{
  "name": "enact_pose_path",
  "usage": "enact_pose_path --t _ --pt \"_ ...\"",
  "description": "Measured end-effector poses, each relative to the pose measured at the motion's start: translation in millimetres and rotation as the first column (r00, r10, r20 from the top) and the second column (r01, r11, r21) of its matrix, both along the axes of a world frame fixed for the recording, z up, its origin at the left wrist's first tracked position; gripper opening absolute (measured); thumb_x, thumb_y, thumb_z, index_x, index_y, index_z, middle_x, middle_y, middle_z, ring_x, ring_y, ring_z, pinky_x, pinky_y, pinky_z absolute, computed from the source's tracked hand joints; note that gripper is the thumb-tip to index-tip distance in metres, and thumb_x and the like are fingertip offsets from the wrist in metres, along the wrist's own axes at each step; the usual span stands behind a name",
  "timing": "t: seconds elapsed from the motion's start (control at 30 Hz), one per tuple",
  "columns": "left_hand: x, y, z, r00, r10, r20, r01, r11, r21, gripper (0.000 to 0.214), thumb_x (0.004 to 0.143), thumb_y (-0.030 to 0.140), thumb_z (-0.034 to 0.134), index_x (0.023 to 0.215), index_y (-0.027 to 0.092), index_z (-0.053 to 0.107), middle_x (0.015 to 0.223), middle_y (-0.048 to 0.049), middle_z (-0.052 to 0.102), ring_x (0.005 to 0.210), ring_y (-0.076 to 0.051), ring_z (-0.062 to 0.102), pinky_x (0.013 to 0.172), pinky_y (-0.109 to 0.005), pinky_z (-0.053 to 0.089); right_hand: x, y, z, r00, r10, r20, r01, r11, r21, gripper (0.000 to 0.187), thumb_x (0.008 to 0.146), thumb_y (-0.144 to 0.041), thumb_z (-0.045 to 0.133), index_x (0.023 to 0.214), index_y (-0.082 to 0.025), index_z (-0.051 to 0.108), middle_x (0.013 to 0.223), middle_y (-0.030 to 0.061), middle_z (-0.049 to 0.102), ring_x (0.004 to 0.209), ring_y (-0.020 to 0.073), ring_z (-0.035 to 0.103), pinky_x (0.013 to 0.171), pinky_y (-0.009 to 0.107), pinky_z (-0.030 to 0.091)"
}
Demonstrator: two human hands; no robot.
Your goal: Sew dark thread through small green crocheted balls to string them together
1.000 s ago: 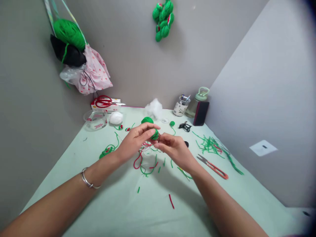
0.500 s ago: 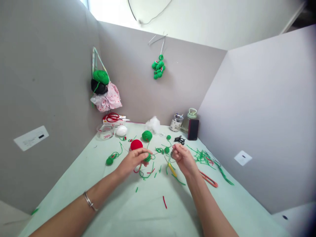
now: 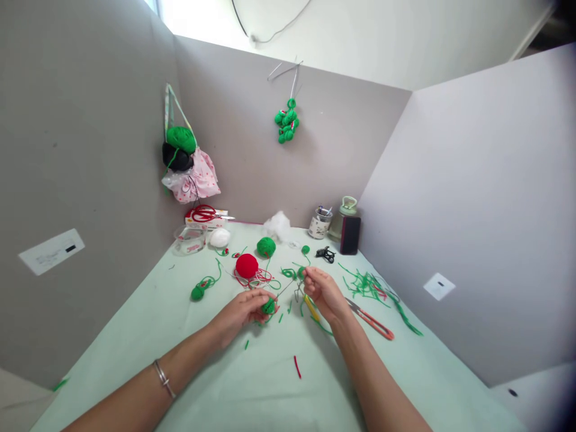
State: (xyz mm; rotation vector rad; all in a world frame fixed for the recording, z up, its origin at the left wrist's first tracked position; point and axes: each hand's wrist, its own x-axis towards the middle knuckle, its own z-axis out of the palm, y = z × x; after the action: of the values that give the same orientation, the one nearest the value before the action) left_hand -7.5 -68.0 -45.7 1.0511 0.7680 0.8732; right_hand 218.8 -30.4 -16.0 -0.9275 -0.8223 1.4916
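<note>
My left hand (image 3: 240, 312) is closed around a small green crocheted piece (image 3: 269, 306), its fingertips along the top and underside. From that piece a thin dark strand of yarn (image 3: 285, 288) runs taut, up and to the right. The pinched fingers of my right hand (image 3: 324, 293) hold the far end of the strand; whether a needle is in them I cannot tell. Just behind the right fingertips lies a small green ball (image 3: 301, 272). A yellow-handled tool (image 3: 311, 307) rests under the right hand. Beyond my left hand is a red yarn ball (image 3: 247, 266).
Orange thread snips (image 3: 375, 324) and a heap of green yarn scraps (image 3: 366, 285) lie right. A green yarn ball (image 3: 266, 246), white stuffing (image 3: 278, 227), a pen cup (image 3: 319, 225) and a phone (image 3: 350, 236) stand behind. Red scissors (image 3: 203, 213) lie back left.
My left hand has come down towards me with the green piece, uncovering the red yarn ball. The right hand has shifted slightly left and down, still pinching the strand.
</note>
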Motion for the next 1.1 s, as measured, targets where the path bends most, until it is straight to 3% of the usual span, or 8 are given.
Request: enact_pose_path --t 0.23,1.1 --pt "0.6 2.1 -9.7 0.999 -0.028 -0.026 0.028 1.0 0.002 0.031 0.086 0.041 0.069 0.102 0.014 0.071 0.099 -0.0085 0.07 0.076 -0.014 0.059 0.072 -0.026 0.046 -0.1 3.0 -5.8 1.0 0.006 0.015 -0.005 1.0 -0.014 0.04 0.055 -0.039 0.095 0.069 -0.012 0.069 0.056 -0.0047 0.051 0.047 0.0009 0.038 0.044 0.015 0.029" --pt "2.0 -0.3 -10.5 0.996 -0.011 -0.09 0.011 1.0 -0.002 0.032 0.084 0.044 0.071 0.101 0.016 0.073 0.096 -0.0062 0.068 0.08 -0.015 0.06 0.077 -0.028 0.047 1.9 6.7 -15.2 0.994 0.016 0.106 -0.018 1.0 0.017 0.039 0.058 -0.042 0.093 0.069 -0.013 0.069 0.057 -0.0042 0.052 0.047 0.0019 0.038 0.044 0.017 0.029"
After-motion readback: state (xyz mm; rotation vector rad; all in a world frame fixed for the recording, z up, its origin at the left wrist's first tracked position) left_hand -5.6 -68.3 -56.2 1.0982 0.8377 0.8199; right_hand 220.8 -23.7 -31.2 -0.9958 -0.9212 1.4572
